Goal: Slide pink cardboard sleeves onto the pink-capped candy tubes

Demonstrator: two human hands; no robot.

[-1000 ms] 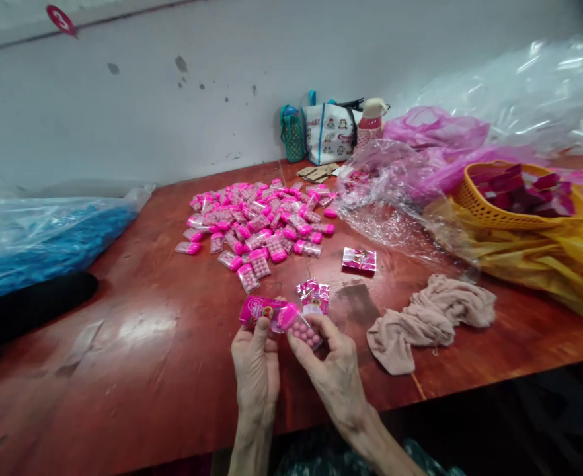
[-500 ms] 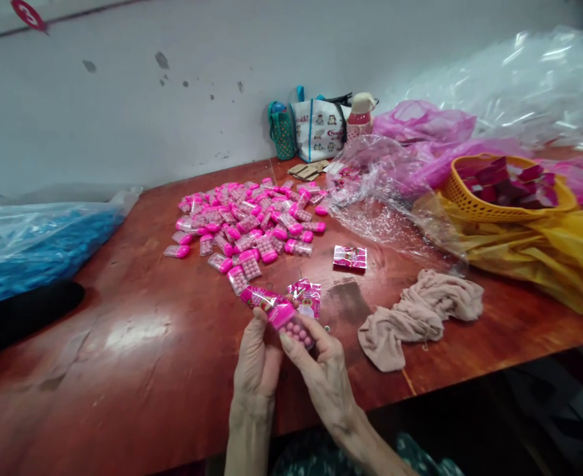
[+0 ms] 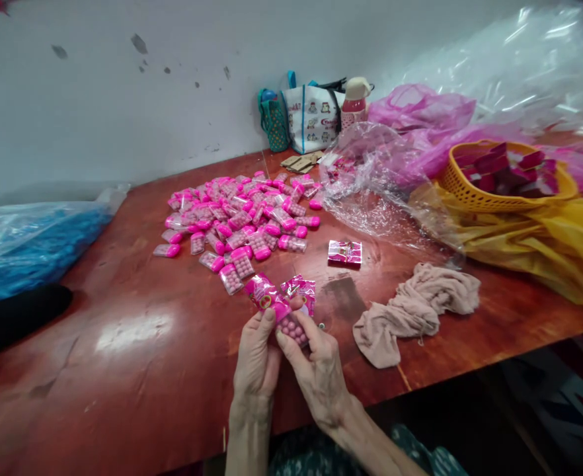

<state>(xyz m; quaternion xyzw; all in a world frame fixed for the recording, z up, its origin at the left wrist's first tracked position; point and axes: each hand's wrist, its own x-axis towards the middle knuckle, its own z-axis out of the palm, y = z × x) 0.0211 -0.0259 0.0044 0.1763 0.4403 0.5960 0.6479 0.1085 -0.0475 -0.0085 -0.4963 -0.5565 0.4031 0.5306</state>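
Observation:
Low over the near part of the table, both hands meet at one small clear candy box filled with round pink balls. My right hand pinches the clear part between thumb and fingers. At the box's pink end, my left hand has its thumb on a shiny pink printed wrapper; its other fingers are partly hidden. How far the wrapper covers the box I cannot tell. Just beyond my fingers lies another printed wrapper. A pile of similar pink-capped candy boxes spreads farther back.
A stack of printed wrappers sits right of the pile. Nearer on the right is a crumpled beige cloth. Behind it, a yellow basket holds dark pink pieces. A blue-filled plastic bag lies left; a bottle stands by the wall.
The camera view has shifted slightly, so the table's things appear a little farther left and higher. Both hands keep their hold on the candy box and wrapper, with a slight change of angle.

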